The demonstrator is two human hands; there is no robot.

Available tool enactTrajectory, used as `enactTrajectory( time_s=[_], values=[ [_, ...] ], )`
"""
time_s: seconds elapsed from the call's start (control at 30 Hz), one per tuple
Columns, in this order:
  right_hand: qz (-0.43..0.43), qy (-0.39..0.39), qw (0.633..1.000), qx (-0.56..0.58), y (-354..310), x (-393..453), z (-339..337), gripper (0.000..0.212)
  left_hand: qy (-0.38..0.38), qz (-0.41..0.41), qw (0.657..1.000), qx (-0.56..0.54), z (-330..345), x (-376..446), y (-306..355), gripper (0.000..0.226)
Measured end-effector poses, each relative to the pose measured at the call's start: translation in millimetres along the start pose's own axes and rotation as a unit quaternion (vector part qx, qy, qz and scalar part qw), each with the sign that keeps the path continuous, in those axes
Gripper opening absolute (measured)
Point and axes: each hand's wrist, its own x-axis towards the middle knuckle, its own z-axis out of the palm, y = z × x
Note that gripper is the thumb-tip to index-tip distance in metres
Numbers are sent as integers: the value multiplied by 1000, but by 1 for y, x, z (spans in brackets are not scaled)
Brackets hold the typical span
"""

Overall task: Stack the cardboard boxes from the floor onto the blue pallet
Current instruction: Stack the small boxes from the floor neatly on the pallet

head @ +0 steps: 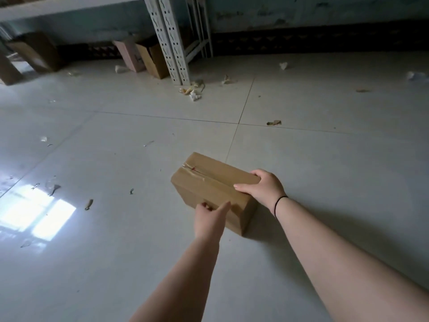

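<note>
Head view, read from left to right. At far left, a bright patch of window light point(38, 213) is reflected on the pale glossy tiled floor point(120, 270), which is strewn with small scraps of paper and debris point(194, 95). Behind, brown cardboard boxes point(37, 51) are seen leaning under the grey perforated metal shelving upright point(170, 49).

At centre, the small brown rectangular cardboard box sealed with clear tape point(206, 180) is shown resting on the floor. No blue pallet is visible in this view. The left hand point(210, 220) is laid against the near long side of the box, with the thumb on the upper edge and the fingers point(204, 205) curled toward the side face; whether they are pressed firmly on the cardboard cannot be told. To the right, the right hand point(263, 187), with a thin black band at the wrist point(279, 203), is placed over the box's right end, its fingers spread across the top and down the far edge, closed on the box.

The step in hand is judged to be the pick-up. A secure lift is best obtained if the left fingers are brought fully under or against the near face, so that the box is squeezed between opposing palms. The taped seam should be kept uppermost and the box held level while it is raised.
</note>
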Motion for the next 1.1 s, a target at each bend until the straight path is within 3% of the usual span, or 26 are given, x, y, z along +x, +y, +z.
enactTrajectory(
  time_s=[0.1, 0.3, 0.47, 0.63, 0.8, 0.97, 1.1],
  values=[
    [-19, 24, 999, 42, 3, -7, 8, 36, 16, 26, 999, -27, 5, 1, 1, 39],
    [-63, 95, 989, 94, -13, -25, -3, 34, 17, 102, 990, -98, 8, -17, 21, 39],
    [-103, 179, 966, 155, -55, -47, -54, 35, -35, 213, 967, -135, 18, -54, 70, 37],
    [-132, 267, 924, 240, -84, -88, -123, 34, -93, 346, 929, -94, 47, -115, 120, 36],
    [-149, 371, 882, 249, -100, -148, -218, 37, -171, 438, 879, -77, 93, -204, 167, 37],
    [-173, 527, 803, 217, -111, -243, -345, 42, -296, 470, 827, -91, 157, -329, 198, 19],
    [-168, 604, 757, 185, -117, -333, -426, 35, -375, 465, 796, -102, 194, -439, 208, 19]
  ],
)
